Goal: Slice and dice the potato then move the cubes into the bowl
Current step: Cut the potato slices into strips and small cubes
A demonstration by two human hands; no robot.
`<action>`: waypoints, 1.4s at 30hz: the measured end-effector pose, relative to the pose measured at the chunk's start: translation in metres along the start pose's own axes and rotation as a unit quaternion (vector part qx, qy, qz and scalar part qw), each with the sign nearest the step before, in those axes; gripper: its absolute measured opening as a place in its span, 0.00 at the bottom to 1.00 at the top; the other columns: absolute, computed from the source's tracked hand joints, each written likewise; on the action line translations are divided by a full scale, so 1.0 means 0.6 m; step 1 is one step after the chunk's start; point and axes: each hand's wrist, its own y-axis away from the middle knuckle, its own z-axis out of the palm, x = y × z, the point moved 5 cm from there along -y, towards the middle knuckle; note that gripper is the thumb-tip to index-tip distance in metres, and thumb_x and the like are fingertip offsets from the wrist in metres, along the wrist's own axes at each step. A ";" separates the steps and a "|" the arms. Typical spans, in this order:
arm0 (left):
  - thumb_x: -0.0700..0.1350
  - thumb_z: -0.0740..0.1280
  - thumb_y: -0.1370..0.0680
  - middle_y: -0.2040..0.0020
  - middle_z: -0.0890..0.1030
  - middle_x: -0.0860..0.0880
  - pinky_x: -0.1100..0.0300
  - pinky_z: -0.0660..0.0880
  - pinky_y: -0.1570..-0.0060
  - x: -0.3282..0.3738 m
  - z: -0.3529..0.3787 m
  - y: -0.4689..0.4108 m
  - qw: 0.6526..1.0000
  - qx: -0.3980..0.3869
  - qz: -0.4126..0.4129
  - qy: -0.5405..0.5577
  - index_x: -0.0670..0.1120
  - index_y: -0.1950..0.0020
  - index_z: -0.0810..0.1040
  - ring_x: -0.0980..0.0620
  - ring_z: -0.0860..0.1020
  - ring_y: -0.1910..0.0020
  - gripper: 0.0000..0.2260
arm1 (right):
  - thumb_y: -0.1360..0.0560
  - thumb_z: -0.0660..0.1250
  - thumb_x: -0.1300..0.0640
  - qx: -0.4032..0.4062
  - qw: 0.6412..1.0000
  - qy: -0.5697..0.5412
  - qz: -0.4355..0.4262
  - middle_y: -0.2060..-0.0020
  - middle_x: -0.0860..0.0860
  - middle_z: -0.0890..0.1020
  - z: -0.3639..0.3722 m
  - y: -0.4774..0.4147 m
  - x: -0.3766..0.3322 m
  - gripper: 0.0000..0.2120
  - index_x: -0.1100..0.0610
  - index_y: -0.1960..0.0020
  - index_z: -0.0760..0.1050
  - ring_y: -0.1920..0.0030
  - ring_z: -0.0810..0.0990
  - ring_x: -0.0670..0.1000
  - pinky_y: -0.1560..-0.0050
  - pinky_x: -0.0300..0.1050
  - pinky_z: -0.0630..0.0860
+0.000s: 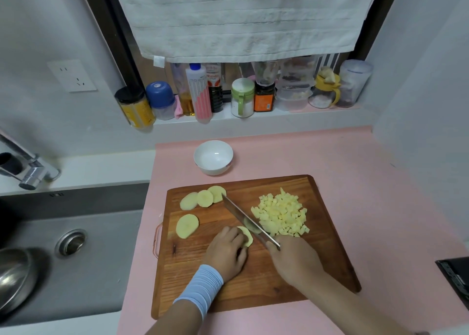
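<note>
No word, brand or number can be read anywhere in this kitchen. On the windowsill (253, 119), well beyond the left hand (224, 254) and the right hand (295, 261), a dark bottle (214, 80) carries a red-and-white label whose script heading is too blurred to make out. To the right of it, a jar (264, 102) bears an orange label with pale print too small to tell. Farther left along the sill, a black-lidded jar (137, 111) shows a yellow label with smudged dark lettering, and a white bottle (200, 96) is printed with pink bars. A small dark badge (56, 195) on the sink rim, far left of the left hand, is equally illegible.
</note>
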 end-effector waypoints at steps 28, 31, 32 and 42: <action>0.42 0.69 0.29 0.55 0.77 0.52 0.57 0.76 0.54 -0.009 0.005 -0.003 0.999 0.019 0.011 0.050 0.45 0.56 0.79 0.51 0.74 0.54 0.03 | 0.17 0.59 0.49 -0.060 0.998 -0.012 0.008 0.64 0.46 0.77 0.033 -0.027 -0.010 0.15 0.49 0.62 0.70 0.62 0.78 0.48 0.62 0.43 0.73; 0.42 0.69 0.29 0.54 0.77 0.52 0.58 0.75 0.53 -0.010 0.006 -0.001 0.998 0.023 0.010 0.054 0.46 0.54 0.79 0.51 0.74 0.54 0.04 | 0.16 0.58 0.48 -0.058 0.998 -0.009 0.004 0.63 0.47 0.78 0.033 -0.038 -0.020 0.14 0.52 0.57 0.75 0.61 0.78 0.49 0.59 0.45 0.75; 0.42 0.70 0.28 0.54 0.77 0.52 0.59 0.75 0.53 -0.010 0.005 -0.001 0.998 0.025 0.010 0.054 0.46 0.54 0.79 0.51 0.75 0.54 0.04 | 0.16 0.58 0.48 -0.056 0.998 -0.009 0.004 0.62 0.47 0.79 0.035 -0.038 -0.020 0.14 0.53 0.55 0.77 0.61 0.79 0.49 0.58 0.45 0.76; 0.43 0.69 0.25 0.55 0.78 0.52 0.58 0.76 0.57 -0.008 0.004 0.008 0.999 0.040 0.013 0.034 0.46 0.56 0.80 0.51 0.75 0.55 0.01 | 0.16 0.55 0.49 -0.029 0.999 0.023 -0.026 0.64 0.45 0.76 0.034 -0.012 -0.022 0.14 0.48 0.60 0.71 0.62 0.76 0.48 0.63 0.44 0.70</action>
